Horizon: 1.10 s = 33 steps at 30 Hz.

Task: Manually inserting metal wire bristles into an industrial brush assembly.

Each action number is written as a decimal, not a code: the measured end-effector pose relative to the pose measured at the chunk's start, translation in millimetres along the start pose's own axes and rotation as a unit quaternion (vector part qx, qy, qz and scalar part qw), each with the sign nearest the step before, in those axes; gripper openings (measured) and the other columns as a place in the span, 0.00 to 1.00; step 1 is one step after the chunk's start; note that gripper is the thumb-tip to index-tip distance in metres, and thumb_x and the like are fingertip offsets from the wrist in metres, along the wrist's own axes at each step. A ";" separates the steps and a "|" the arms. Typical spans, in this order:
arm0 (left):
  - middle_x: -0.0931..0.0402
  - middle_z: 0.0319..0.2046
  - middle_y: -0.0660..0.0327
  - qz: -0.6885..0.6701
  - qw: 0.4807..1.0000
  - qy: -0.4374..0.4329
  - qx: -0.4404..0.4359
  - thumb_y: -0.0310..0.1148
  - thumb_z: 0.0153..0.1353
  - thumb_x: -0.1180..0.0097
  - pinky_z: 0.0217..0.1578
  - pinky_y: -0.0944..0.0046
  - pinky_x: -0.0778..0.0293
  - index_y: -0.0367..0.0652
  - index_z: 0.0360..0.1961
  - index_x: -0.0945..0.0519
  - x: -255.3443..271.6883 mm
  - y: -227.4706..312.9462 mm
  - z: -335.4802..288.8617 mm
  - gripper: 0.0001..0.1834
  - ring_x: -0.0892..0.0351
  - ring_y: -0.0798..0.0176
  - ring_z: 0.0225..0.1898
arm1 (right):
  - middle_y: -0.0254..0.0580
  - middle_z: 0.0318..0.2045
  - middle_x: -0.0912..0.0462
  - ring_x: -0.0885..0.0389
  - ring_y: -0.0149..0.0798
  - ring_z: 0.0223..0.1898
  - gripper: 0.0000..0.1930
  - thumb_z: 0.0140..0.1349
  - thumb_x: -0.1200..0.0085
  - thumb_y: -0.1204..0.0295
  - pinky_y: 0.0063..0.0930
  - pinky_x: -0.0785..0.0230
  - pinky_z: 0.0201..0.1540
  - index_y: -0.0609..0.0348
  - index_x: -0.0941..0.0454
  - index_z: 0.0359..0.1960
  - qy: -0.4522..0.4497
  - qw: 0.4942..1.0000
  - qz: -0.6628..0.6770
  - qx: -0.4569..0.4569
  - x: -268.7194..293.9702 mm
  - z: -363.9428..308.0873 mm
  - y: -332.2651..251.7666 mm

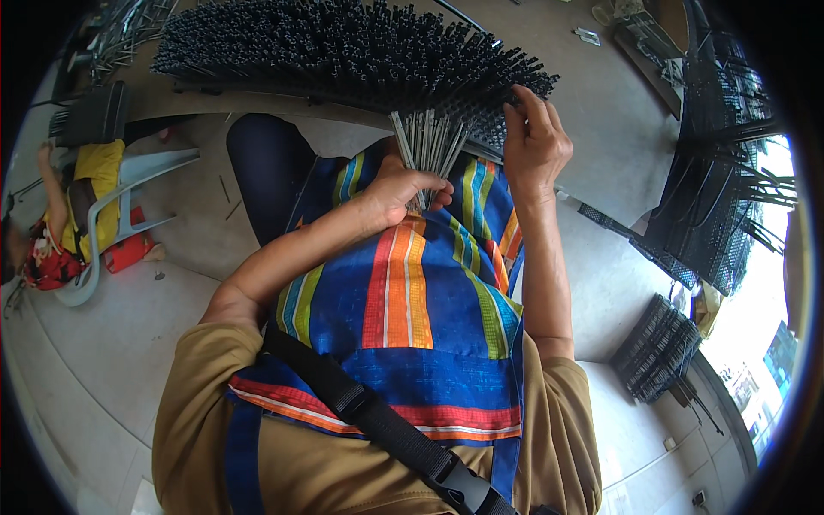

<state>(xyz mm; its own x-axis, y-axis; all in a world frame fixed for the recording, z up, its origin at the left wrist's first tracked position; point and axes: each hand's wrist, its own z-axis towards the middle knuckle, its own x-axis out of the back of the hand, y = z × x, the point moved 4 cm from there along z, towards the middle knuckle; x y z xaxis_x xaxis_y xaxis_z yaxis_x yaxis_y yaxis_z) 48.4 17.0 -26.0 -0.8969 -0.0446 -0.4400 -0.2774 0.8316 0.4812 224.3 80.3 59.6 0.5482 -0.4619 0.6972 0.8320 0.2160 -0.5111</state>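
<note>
Bundle of thin metal strips is gripped near its lower end by the left hand, whose fingers are curled around it and whose thumb is laid across. The bundle is held in front of the striped apron, and its far ends are spread like a fan, just beside the near edge of a dense mass of black rods. The right hand is raised at the right end of these rods; its thumb and fingertips are brought almost together, but whether a small piece is pinched there cannot be told, because dark is set against dark. From here, some strips could be lost from the bundle if the thumb is loosened, since only the lower part is enclosed and the outer ones lean apart. Neighbouring rods could be knocked by the right fingers, as they are crowded very closely. Also, the free strip ends could be caught among the rods if the left hand is pushed forward.
</note>
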 end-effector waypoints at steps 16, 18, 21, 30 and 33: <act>0.19 0.27 0.51 0.028 0.998 -0.042 -0.049 0.15 0.48 0.41 0.23 0.64 0.20 0.31 0.35 0.21 -17.5 6.1 -10.8 0.11 0.17 0.58 0.25 | 0.29 0.13 0.28 0.36 0.22 0.13 0.10 0.53 0.38 0.78 0.18 0.49 0.15 0.61 0.27 0.19 -0.176 0.798 0.391 -0.423 -18.9 -63.2 7.5; 0.19 0.27 0.52 0.000 0.999 -0.036 -0.038 0.15 0.49 0.41 0.23 0.64 0.20 0.31 0.36 0.21 -17.2 5.2 -11.8 0.11 0.17 0.58 0.25 | 0.29 0.13 0.29 0.36 0.22 0.13 0.10 0.53 0.38 0.77 0.18 0.49 0.15 0.61 0.27 0.19 -0.188 0.769 0.428 -0.436 -22.6 -65.4 10.4; 0.19 0.27 0.53 0.008 0.996 -0.062 -0.066 0.16 0.49 0.41 0.24 0.64 0.19 0.31 0.37 0.21 -19.2 5.6 -13.5 0.11 0.17 0.59 0.25 | 0.28 0.13 0.29 0.36 0.22 0.13 0.10 0.54 0.39 0.78 0.18 0.49 0.15 0.60 0.27 0.19 -0.212 0.759 0.441 -0.429 -22.0 -62.4 7.4; 0.19 0.30 0.55 0.058 0.985 -0.004 -0.165 0.20 0.54 0.42 0.28 0.66 0.23 0.34 0.37 0.21 -11.3 12.4 -11.8 0.08 0.18 0.62 0.29 | 0.26 0.14 0.28 0.32 0.21 0.17 0.06 0.54 0.39 0.78 0.20 0.43 0.18 0.64 0.23 0.23 -0.112 0.852 0.362 -0.362 7.0 -60.0 10.7; 0.20 0.26 0.57 -0.013 0.992 -0.017 -0.122 0.24 0.53 0.38 0.25 0.68 0.23 0.36 0.33 0.20 -3.7 7.8 -10.6 0.06 0.19 0.66 0.25 | 0.38 0.20 0.22 0.24 0.34 0.20 0.07 0.45 0.36 0.82 0.23 0.34 0.23 0.62 0.20 0.26 -0.044 0.982 0.174 -0.060 47.6 -35.1 -25.7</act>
<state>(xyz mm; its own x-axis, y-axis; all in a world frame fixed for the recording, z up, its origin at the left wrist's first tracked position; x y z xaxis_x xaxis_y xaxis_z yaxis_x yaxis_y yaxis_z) 45.9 17.8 -12.6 -0.8769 -0.0425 -0.4788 -0.3802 0.6709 0.6366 226.1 22.5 88.2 0.8074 -0.3001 0.5079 0.5796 0.2428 -0.7779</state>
